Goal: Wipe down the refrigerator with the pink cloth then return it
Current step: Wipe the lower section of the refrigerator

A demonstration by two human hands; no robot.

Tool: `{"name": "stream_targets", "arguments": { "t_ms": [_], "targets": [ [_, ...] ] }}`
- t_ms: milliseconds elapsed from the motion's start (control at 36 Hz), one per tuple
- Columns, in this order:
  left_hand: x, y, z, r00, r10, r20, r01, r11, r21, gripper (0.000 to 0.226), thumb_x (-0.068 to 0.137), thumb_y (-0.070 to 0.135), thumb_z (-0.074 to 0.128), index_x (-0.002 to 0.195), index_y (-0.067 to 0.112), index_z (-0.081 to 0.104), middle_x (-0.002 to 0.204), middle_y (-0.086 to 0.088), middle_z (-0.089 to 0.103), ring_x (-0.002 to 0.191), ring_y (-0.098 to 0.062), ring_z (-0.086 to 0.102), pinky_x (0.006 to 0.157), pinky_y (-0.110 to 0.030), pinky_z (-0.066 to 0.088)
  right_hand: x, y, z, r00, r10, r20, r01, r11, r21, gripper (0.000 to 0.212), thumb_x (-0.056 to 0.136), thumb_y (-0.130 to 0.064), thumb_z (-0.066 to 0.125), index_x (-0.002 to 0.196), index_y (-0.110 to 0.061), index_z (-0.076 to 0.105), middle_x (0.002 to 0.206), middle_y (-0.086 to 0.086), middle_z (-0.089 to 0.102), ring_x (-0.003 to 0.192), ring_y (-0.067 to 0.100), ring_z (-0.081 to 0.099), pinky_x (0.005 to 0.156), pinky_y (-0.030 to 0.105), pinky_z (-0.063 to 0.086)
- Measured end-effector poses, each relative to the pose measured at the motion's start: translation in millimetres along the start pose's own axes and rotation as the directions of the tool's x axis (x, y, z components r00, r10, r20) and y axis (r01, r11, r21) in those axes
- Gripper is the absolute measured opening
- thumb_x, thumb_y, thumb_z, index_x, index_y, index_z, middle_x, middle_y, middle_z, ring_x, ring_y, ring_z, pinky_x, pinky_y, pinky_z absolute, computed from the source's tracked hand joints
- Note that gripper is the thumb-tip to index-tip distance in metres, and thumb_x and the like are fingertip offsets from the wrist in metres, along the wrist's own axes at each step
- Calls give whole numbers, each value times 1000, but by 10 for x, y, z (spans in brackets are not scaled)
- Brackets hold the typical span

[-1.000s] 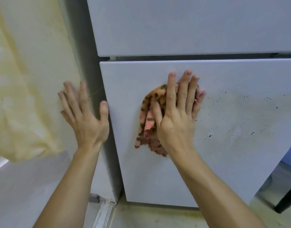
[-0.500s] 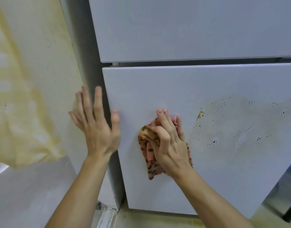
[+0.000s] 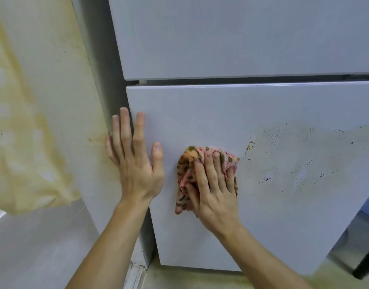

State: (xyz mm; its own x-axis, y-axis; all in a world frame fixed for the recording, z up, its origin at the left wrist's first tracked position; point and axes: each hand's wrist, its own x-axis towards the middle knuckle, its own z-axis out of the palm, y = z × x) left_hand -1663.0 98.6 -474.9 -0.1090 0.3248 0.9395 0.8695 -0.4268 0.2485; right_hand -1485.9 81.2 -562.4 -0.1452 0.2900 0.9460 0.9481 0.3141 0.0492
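The white refrigerator fills the view, with its upper door (image 3: 221,38) above a gap and its lower door (image 3: 262,109) below. My right hand (image 3: 214,190) presses the bunched pink cloth with dark spots (image 3: 186,170) flat against the left part of the lower door, fingers laid almost straight over it. My left hand (image 3: 135,170) rests open on the lower door's left edge, fingers spread and pointing up. A patch of yellowish grime with dark specks (image 3: 304,159) covers the door just to the right of the cloth.
A yellow-stained wall (image 3: 33,101) stands close on the left of the refrigerator side panel (image 3: 100,80). Stained floor (image 3: 200,278) shows below the door. A dark and metallic object (image 3: 364,263) stands at the lower right corner.
My right hand slid the cloth down the lower door, curled round it, and now lies flatter on it. My left hand shifted right, from the side panel onto the door's left edge.
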Motion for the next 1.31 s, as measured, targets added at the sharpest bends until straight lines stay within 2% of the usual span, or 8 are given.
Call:
{"name": "stream_targets", "arguments": {
  "t_ms": [139,306,444,611,917,1028,1194,1306],
  "targets": [
    [-41,73,22,997,44,60,-45,999,17,66,104,31,47,164,20,25,174,-18,12,163,-29,6,129,-60,4,64,7,-38,999,20,47,-19,1000,-18,79,108,-37,49,168,-18,1,176,3,-6,163,21,1,132,46,2],
    [-57,141,41,1000,26,13,-26,999,36,66,100,24,56,161,16,33,172,-20,15,162,-34,12,129,-58,6,747,-105,-273,977,211,-21,-206,968,142,69,102,-8,34,165,-4,4,172,10,-12,161,25,-10,130,49,-7],
    [-23,204,59,1000,6,-4,-6,1000,14,65,98,22,53,160,13,35,171,-23,16,161,-36,15,130,-54,6,1095,-129,-358,920,349,-181,-288,912,293,56,115,-28,11,160,4,21,168,18,14,159,31,13,130,53,4],
    [-37,182,58,1000,-3,13,3,1000,6,65,100,24,51,161,15,32,172,-22,14,161,-34,12,129,-55,8,692,34,-106,964,97,-247,-46,978,204,33,107,-2,40,138,-13,41,162,9,34,160,18,21,131,45,11],
    [-26,202,12,1000,-3,29,4,1000,-13,65,100,22,53,161,14,32,172,-21,13,162,-33,11,129,-56,9,-44,195,-72,981,-191,20,192,981,-37,68,108,-33,53,165,-11,23,175,6,10,161,22,19,132,44,9],
    [-18,226,-1,999,-10,35,11,1000,-18,66,100,22,54,162,15,31,173,-19,12,162,-32,11,130,-52,9,-90,285,-102,963,-267,48,269,961,-58,76,103,-27,64,165,-10,22,175,6,11,160,23,19,132,45,7],
    [-25,213,-72,998,-4,60,6,1000,-20,67,100,23,55,162,18,31,173,-17,11,162,-29,11,129,-55,10,70,148,-160,992,-105,63,106,994,-3,80,93,-4,37,167,-15,9,176,-1,-3,162,17,5,132,42,-3],
    [-11,213,-110,996,-12,83,14,1000,-21,68,99,22,56,162,19,31,174,-13,9,163,-27,8,129,-54,7,524,194,-223,982,121,-143,-111,991,72,83,94,9,42,167,-12,9,174,1,6,162,17,3,132,45,0]
  ]
}}
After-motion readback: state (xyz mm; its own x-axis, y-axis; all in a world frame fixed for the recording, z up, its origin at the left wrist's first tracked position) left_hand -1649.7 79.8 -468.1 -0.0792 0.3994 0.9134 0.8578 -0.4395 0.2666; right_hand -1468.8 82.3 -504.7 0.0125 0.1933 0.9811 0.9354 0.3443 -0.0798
